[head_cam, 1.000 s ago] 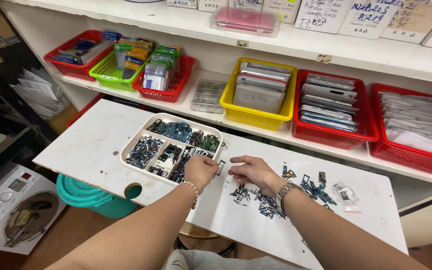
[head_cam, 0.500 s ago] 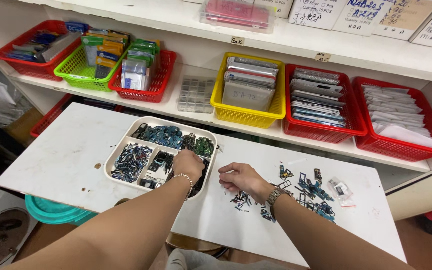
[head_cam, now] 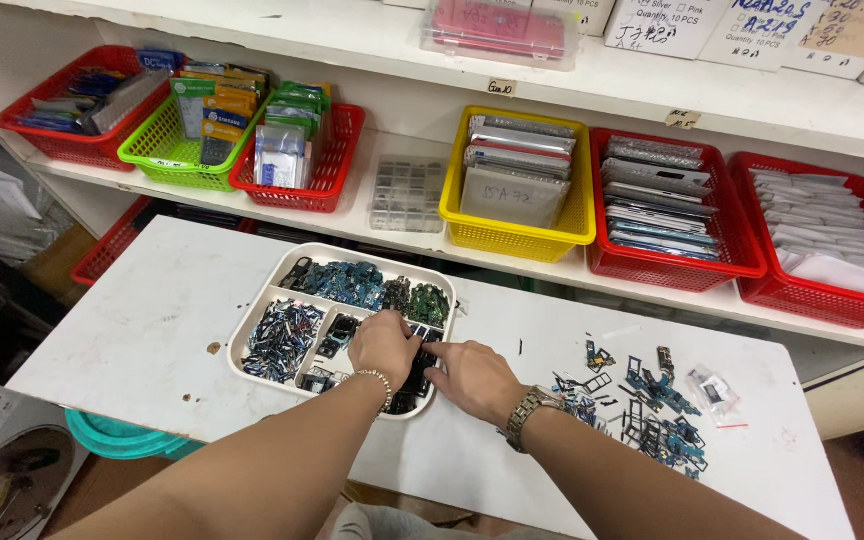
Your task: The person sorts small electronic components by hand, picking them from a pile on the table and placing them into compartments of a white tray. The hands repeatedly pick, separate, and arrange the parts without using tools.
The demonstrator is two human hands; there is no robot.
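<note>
- Reaching into tray (head_cam: 252, 330): left hand (head_cam: 384, 345), fingers curled over dark parts (head_cam: 417, 375); grip unclear.
- Right hand (head_cam: 474, 378) at tray's edge, fingers pinched; contents unclear.
- Loose parts (head_cam: 652, 405) lie right.

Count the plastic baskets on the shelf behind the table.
6: red far left, green, red, yellow, red, red far right. Others may be hidden out of view.

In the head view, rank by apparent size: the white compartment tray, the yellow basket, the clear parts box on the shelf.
1. white compartment tray, though it sits closer to the camera
2. yellow basket, nearly as large, so this order is unsure
3. clear parts box, clearly smallest
</note>
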